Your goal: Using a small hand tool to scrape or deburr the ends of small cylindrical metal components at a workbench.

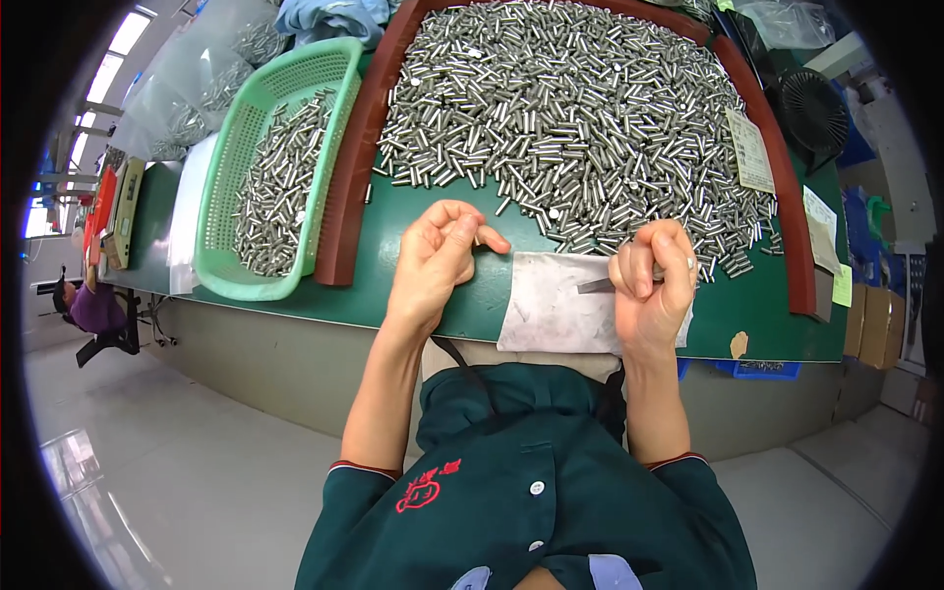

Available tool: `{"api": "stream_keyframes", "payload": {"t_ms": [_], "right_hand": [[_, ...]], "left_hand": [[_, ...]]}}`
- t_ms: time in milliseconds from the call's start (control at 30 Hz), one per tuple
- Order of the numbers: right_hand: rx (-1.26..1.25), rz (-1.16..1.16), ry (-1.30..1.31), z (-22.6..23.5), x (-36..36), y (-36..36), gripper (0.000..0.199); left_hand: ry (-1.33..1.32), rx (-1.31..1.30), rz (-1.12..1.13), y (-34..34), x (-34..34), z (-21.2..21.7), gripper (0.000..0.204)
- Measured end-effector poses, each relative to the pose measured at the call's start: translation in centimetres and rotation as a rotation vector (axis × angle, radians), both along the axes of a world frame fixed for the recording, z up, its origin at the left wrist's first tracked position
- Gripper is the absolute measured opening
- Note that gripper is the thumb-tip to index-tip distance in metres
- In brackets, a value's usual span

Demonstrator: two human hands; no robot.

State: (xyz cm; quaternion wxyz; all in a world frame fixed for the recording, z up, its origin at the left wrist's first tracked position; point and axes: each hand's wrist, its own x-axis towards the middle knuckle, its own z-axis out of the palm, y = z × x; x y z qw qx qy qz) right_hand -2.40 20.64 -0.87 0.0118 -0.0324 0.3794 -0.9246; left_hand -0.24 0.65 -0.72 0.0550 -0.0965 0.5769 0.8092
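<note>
Pins fill most of the green tabletop (433,295) ahead of you, a big heap of small metal pins (580,118) penned in by a brown curved rail (349,167). Your left hand (438,261) is curled narrow, thumb and forefinger pinched on what looks like one small pin at its tip; it is too small to be sure. Your right hand (651,285) is closed on a thin dark metal tool (595,285) that pokes out toward 9 o'clock over a grey cloth (551,305) lying at the near edge of the tabletop.

The likely slip, as I judge it: that pinch is light, and a pin so small could drop toward the near edge and roll off to the floor. The tool tip points at your left fingers, so bringing the hands together fast could jab them.

At 10 o'clock a green basket (329,69) holds more pins. Clear bags (187,88) lie at 11 o'clock, paper slips (752,152) and a black fan (811,108) at 2 o'clock. Another person (93,305) sits far off at 9 o'clock.
</note>
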Motion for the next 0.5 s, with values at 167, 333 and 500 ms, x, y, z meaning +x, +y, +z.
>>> {"api": "stream_keyframes", "payload": {"t_ms": [167,333,500], "right_hand": [[-0.007,0.002,-0.008,-0.2,0.2,0.2,0.014],[-0.002,0.0,0.007,-0.1,0.1,0.2,0.014],[-0.015,-0.002,-0.001,-0.1,0.1,0.1,0.014]], "left_hand": [[0.046,0.014,0.012,0.0,0.3,-0.7,0.012],[0.015,0.137,0.043,-0.9,0.0,-0.7,0.006],[-0.006,0.139,0.012,-0.9,-0.1,-0.6,0.011]]}}
